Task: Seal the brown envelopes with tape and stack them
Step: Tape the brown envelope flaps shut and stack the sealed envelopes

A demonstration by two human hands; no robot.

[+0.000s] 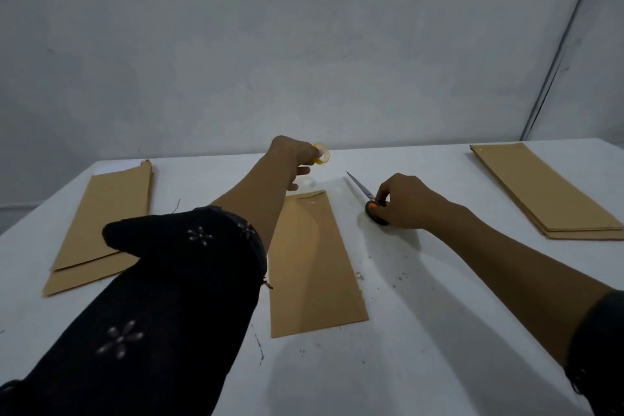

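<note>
Wall (304,27): plain grey, fills the upper half of the head view behind the far edge of the worktop.

Worktop (422,331): white surface, marked with small dark scuffs and specks near the middle and front.

Left sleeve (162,307): dark fabric with pale flower-shaped beadwork, crossing the lower left of the view; bare forearm extends from it toward the far edge.

Right envelope stack (543,189): several brown envelopes piled flat at the far right of the worktop, edges nearly aligned, well apart from both hands.

Left envelope stack (101,223): brown envelopes lying flat at the left, at least two, the lower one offset so its edge shows beneath the upper; partly covered by the sleeve at the near corner.

Centre envelope (314,267): single brown envelope flat between the two arms, long axis running away from the viewer, flap end at the far side. Whether the flap is taped down cannot be told.

Right hand (401,203): resting on the worktop to the right of the centre envelope, fingers curled round the handle of the scissors (368,201). Handle is black and orange; blades look closed, pointing away and to the left, lying on or just over the surface.

Left hand (293,155): reached out beyond the far end of the centre envelope, fingers curled, pinching a small tape roll (321,155) with a yellow core, raised above the worktop.
</note>
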